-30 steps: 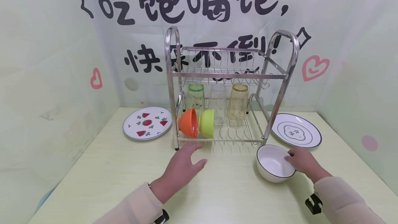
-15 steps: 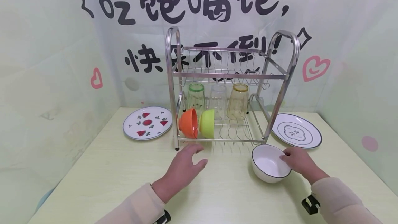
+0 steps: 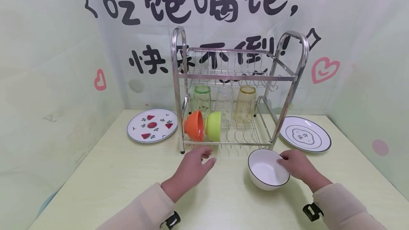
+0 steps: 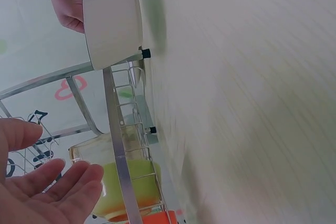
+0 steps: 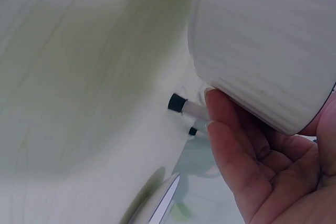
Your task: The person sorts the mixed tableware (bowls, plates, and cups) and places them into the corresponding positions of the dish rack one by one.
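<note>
My right hand [image 3: 297, 165] grips a white bowl [image 3: 266, 169] with a dark rim by its right edge, and the bowl is tilted just in front of the dish rack [image 3: 236, 77]. The right wrist view shows my fingers [image 5: 247, 171] curled under the bowl's outer wall [image 5: 262, 40]. My left hand [image 3: 195, 166] hovers open over the table near the rack's front left foot and holds nothing. In the left wrist view its straight fingers [image 4: 47, 192] lie beside the rack, with the white bowl [image 4: 113, 22] farther off.
On the rack's lower shelf an orange bowl [image 3: 194, 126] and a green bowl [image 3: 213, 126] stand on edge, with three upturned glasses [image 3: 224, 102] behind them. A watermelon plate [image 3: 152, 125] lies left of the rack and a white plate [image 3: 305, 134] right of it.
My right hand has carried the white bowl leftward, toward the middle in front of the rack. The left hand has barely moved.
</note>
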`<move>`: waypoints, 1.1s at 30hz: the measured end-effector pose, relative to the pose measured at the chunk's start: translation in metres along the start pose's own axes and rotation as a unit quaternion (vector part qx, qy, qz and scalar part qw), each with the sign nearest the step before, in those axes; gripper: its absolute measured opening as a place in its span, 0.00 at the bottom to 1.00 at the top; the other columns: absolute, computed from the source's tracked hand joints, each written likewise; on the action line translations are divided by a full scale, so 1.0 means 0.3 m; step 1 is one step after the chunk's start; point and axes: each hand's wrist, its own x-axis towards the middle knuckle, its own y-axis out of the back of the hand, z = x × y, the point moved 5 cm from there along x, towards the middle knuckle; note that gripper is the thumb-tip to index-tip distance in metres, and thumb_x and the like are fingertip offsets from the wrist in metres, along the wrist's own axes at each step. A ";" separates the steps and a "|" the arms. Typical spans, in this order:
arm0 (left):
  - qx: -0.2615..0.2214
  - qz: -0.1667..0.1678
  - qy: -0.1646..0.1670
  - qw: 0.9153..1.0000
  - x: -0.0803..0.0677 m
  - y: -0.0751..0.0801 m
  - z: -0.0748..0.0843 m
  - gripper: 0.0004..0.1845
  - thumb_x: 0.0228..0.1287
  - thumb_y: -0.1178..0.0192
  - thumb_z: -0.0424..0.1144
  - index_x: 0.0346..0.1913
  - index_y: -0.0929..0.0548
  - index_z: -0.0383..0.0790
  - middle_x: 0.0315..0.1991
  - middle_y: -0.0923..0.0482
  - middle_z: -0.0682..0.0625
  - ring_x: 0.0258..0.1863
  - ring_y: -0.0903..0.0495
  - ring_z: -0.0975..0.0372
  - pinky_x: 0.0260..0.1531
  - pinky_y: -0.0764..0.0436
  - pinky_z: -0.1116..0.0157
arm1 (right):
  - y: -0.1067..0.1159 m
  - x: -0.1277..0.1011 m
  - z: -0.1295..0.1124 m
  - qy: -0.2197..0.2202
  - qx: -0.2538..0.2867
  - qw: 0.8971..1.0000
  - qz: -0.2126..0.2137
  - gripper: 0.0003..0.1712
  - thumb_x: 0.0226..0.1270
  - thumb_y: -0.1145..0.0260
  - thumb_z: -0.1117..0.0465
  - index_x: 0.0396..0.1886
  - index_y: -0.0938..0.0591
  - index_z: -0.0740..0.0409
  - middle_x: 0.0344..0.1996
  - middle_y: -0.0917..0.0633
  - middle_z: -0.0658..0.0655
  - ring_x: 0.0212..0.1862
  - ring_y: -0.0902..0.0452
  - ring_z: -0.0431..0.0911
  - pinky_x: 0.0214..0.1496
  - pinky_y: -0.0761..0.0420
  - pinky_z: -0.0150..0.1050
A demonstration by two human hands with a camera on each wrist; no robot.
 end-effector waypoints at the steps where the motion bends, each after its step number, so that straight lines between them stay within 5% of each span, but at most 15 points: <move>1: -0.004 -0.003 0.005 1.000 0.002 -0.002 0.000 0.16 0.66 0.40 0.36 0.53 0.22 0.32 0.47 0.20 0.44 0.48 0.21 0.53 0.50 0.22 0.54 | -0.004 0.000 -0.008 0.003 0.000 1.000 0.000 0.08 0.61 0.38 0.67 0.29 0.16 0.68 0.22 0.19 0.54 0.26 0.30 0.42 0.28 0.29 0.38; 20: -0.054 -0.059 0.066 0.995 0.039 -0.062 -0.006 0.20 0.68 0.42 0.42 0.55 0.24 0.30 0.48 0.21 0.43 0.49 0.21 0.53 0.46 0.19 0.56 | -0.057 0.010 -0.176 0.038 0.029 0.999 -0.014 0.08 0.63 0.38 0.66 0.29 0.15 0.65 0.22 0.18 0.52 0.24 0.29 0.41 0.25 0.27 0.37; 33: -0.021 -0.085 0.081 0.993 0.069 -0.080 0.010 0.17 0.67 0.41 0.45 0.49 0.20 0.34 0.40 0.20 0.48 0.39 0.23 0.58 0.38 0.19 0.61 | -0.079 0.023 -0.273 0.069 0.030 0.997 -0.017 0.06 0.61 0.37 0.67 0.30 0.14 0.65 0.24 0.17 0.53 0.26 0.27 0.41 0.26 0.25 0.35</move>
